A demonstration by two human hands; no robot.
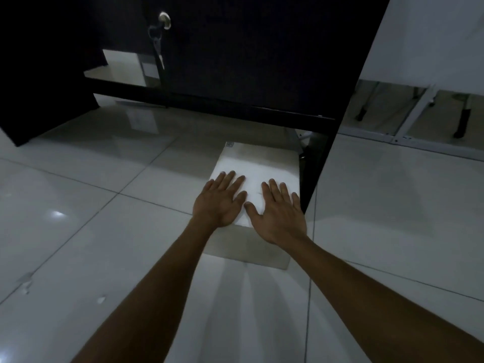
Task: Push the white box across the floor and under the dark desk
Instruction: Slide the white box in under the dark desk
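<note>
Both flat and open, left hand (pixel 218 203) and right hand (pixel 279 216) on the near top edge of the white rectangular cardboard box (pixel 258 166), long axis pointing ahead under the dark desk (pixel 235 61), far end already beneath, on the glossy tiled floor (pixel 91 205).

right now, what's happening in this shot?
A person is crouched over a white box on a tiled floor, with the left hand and right hand laid flat, fingers spread, on the near part of its top. The box sits against the right side panel of the dark desk, its far end at the low crossbar and the near part out in front. A lock with a key shows on the desk front.
</note>
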